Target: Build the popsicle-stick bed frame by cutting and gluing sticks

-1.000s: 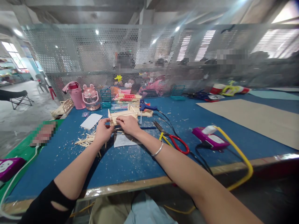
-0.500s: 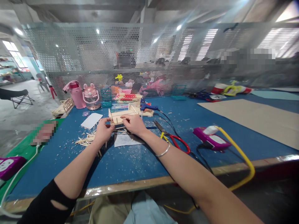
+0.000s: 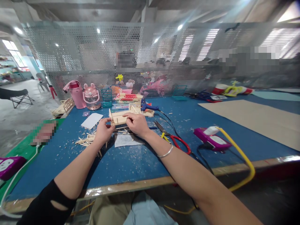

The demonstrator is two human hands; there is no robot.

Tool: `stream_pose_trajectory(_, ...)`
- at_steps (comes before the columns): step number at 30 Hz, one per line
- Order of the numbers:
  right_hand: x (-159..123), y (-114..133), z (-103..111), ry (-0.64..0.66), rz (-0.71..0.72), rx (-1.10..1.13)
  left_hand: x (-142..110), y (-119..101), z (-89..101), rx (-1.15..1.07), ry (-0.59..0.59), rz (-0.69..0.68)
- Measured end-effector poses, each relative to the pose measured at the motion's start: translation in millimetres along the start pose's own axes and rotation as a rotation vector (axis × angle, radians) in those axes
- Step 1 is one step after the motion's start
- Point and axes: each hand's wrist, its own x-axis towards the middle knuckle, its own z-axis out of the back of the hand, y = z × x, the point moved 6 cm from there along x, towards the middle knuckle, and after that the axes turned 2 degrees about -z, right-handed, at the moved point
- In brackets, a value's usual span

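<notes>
A small pale frame built of wooden sticks stands on the blue table in front of me. My left hand is closed on its left end, thumb and fingers pinching the near corner. Bent and drawn together, the fingers of my right hand are at the frame's front side, toward the middle. Whatever lies between those fingertips is too small to make out. Loose wooden sticks are heaped beside my left wrist. Below the frame lies a white paper sheet, partly under the right hand's shadow.
A blue glue gun lies behind my right hand, its cord trailing right. Red-handled pliers and a purple power strip lie to the right. Two pink bottles stand back left. Brown cardboard covers the right side.
My right hand has shifted slightly right along the frame's front, and its fingers have drawn in. My left hand keeps its hold in the same spot.
</notes>
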Motion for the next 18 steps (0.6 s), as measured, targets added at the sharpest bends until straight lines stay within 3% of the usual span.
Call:
stream_pose_trajectory(5,-1,1,-2,0.003,0.024,0.015,0,1,-0.5,-0.011,0.006,0.002)
stream_pose_trajectory(9,-1,0,1,-0.074,-0.012,0.003,0,1,-0.5,-0.019,-0.004,0.001)
stream_pose_trajectory(15,3,-14,42,-0.292,-0.064,0.073,0,-1,1.6,-0.016,0.006,0.003)
stream_pose_trajectory(16,4,-17,46,-0.268,-0.078,0.066,0,-2,2.1,-0.013,0.006,0.004)
stream_pose_trajectory(18,7,-20,40,-0.042,-0.067,0.032,-1,-3,2.8,-0.001,0.001,0.014)
